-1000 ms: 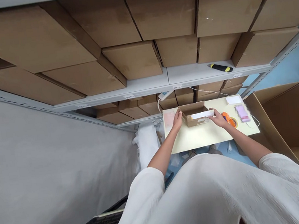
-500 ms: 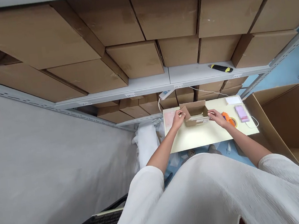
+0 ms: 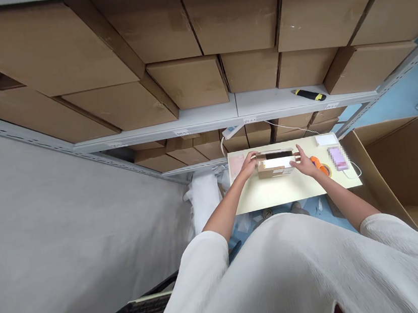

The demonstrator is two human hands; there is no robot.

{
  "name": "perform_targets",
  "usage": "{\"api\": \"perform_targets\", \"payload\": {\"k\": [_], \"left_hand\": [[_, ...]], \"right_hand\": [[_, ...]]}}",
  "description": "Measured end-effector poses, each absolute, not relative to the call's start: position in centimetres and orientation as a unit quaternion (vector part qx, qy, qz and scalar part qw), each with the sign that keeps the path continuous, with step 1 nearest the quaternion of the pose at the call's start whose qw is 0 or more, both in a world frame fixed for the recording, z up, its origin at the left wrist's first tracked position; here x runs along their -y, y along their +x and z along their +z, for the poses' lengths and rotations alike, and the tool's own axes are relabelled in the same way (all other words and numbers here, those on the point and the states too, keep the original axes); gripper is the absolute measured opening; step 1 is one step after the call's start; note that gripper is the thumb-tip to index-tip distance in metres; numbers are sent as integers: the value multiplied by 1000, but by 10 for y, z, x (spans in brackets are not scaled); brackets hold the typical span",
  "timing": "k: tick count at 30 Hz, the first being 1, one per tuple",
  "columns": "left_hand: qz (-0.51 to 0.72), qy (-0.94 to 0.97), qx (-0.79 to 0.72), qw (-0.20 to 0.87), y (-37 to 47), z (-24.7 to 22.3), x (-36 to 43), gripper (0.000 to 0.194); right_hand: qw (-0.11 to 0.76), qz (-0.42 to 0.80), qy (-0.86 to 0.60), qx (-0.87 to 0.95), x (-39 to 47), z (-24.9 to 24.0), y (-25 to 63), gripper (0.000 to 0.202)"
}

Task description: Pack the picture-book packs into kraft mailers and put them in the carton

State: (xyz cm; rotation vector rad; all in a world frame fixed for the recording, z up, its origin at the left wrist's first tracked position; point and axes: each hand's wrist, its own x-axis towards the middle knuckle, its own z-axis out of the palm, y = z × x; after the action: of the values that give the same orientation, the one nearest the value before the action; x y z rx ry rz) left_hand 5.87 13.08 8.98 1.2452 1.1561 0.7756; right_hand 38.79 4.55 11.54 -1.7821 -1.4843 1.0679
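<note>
A small cardboard box (image 3: 276,172) sits on the pale yellow tabletop (image 3: 267,197), its long side facing me. Across its top runs a bright white strip, with a dark gap behind it; I cannot tell whether the strip is a flap catching the light. My left hand (image 3: 248,165) grips the box's left end, fingers closed against the cardboard. At the other end my right hand (image 3: 302,160) has its thumb on the near top corner and its fingers on the right side and behind. An orange tape dispenser (image 3: 318,164) lies just right of my right hand.
On the table's right are a phone (image 3: 337,158) with a cable and a small white box (image 3: 326,140). Cartons (image 3: 245,15) fill the shelves ahead, where a utility knife (image 3: 308,95) lies. A large open carton (image 3: 379,176) stands right; a grey wall is left.
The box's raised flaps have come down and inward, so its open inside has narrowed to a dark gap. Both hands now press on the box's ends; the left no longer pinches a side flap.
</note>
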Motion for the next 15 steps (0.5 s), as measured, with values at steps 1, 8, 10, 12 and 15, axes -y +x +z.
{"api": "perform_targets", "payload": {"k": [1,8,10,12,15], "left_hand": [[327,538,-504,591,58,90,-130,51],[373,592,-510,501,65,76,-123,19],[375,586,-524,492,67,70,-123,21],[370,579,-536,491,68,65,-123,23],[364,583,-537,488,69,62,-124,23]], "right_hand": [[290,394,-665,565,-46,115,388,108],[284,345,-635,630,-52,100,387,65],[275,345,-634,636,-52,96,386,56],[271,349,-635,633,-52,94,385,54],[272,356,-636,629,-51,93,383,55]]}}
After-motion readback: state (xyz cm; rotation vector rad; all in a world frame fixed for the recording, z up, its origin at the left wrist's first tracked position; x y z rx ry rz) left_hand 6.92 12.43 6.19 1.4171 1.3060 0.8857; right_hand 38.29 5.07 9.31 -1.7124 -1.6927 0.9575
